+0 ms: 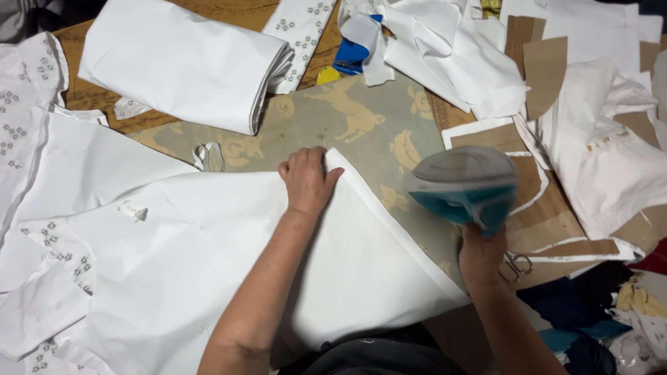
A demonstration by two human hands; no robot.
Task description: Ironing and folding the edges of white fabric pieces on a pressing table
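My left hand (306, 179) lies flat on the far corner of a large white cloth (208, 257) spread over the table, pressing its folded edge down. My right hand (479, 253) grips the handle of a teal and grey clothes iron (464, 186), held in the air to the right of the cloth, its image blurred. The iron hangs above a grey pad with yellow animal shapes (361, 132). The cloth covers most of the near left of the table.
A folded white cloth bundle (184, 59) lies at the back left. White fabric pieces with small flower prints (299, 31) and brown paper patterns (545, 76) crowd the back and right. Scissors (515, 265) lie by my right wrist. Dark fabric scraps (577, 312) pile at the lower right.
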